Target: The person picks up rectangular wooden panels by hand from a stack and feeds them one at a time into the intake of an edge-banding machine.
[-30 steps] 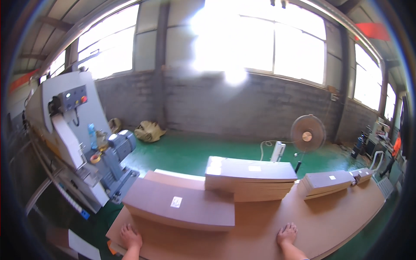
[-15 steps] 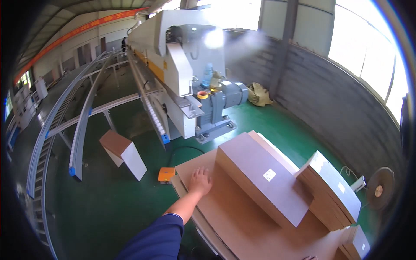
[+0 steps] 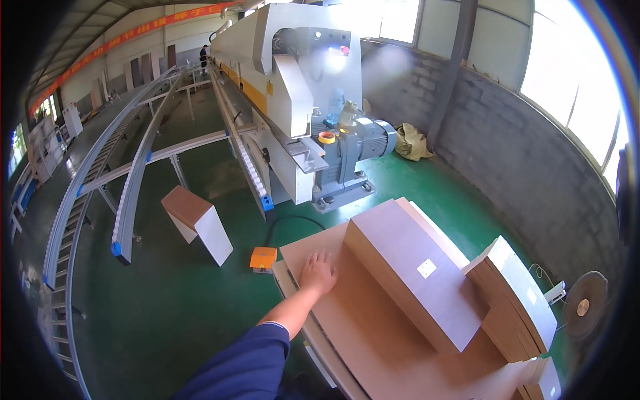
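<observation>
My left hand (image 3: 319, 273) lies palm down near the left edge of a large brown board (image 3: 373, 333), its fingers stretched out and holding nothing. Beside it, on the same board, rests a long stack of panels (image 3: 417, 267) with a greyish top and a small white label. A second stack of panels (image 3: 517, 293) stands farther right, and a smaller stack (image 3: 543, 383) shows at the lower right. My right hand is out of the picture.
Ahead stands a long grey machine (image 3: 291, 93) with a motor (image 3: 375, 138). Roller rails (image 3: 130, 193) run off to the left. On the green floor are an orange foot pedal (image 3: 263, 258) and a folded-looking brown and white piece (image 3: 200, 220). A round disc (image 3: 587, 307) stands right.
The view has shifted a little, so the scene sits slightly farther right. My left hand stays flat on the board. Fingertips at the lower edge have gone from view.
</observation>
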`<state>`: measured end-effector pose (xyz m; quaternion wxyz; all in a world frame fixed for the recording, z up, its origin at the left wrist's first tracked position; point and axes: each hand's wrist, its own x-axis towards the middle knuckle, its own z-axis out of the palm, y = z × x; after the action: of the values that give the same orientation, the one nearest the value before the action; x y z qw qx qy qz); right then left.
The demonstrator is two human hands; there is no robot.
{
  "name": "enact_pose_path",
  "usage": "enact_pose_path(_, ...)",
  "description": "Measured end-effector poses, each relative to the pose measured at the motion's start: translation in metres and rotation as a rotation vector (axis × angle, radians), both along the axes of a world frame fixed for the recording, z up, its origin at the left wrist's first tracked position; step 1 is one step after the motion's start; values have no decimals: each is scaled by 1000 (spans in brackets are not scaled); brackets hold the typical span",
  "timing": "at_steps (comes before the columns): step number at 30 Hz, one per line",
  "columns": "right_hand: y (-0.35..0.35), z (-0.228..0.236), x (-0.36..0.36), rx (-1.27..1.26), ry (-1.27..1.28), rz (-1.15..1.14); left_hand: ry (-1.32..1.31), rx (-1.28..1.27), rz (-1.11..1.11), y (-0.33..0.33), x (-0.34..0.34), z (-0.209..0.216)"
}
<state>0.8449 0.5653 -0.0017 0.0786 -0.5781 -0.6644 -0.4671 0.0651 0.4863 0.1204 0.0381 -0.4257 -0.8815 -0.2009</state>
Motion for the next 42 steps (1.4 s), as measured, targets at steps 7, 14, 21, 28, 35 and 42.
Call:
enact_pose_path(7,-13,17,7,19,-171,130,32,-12,-9,1,-3,6)
enact_pose_path(14,-2,5,15,31,-202,-65,13,7,-10,3,1,-4)
enact_pose_path(21,-21,4,2,-41,175,-144,29,12,-6,2,-4,0)
enact_pose_path(28,-18,44,-32,-190,394,-193,-34,-1,-6,1,4,11)
enact_pose_path(35,-14,9,-8,-166,211,-179,60,10,13,4,-1,-1)
enact_pose_path(42,-23,14,-16,-218,464,-211,38,-25,-2,2,-1,-3)
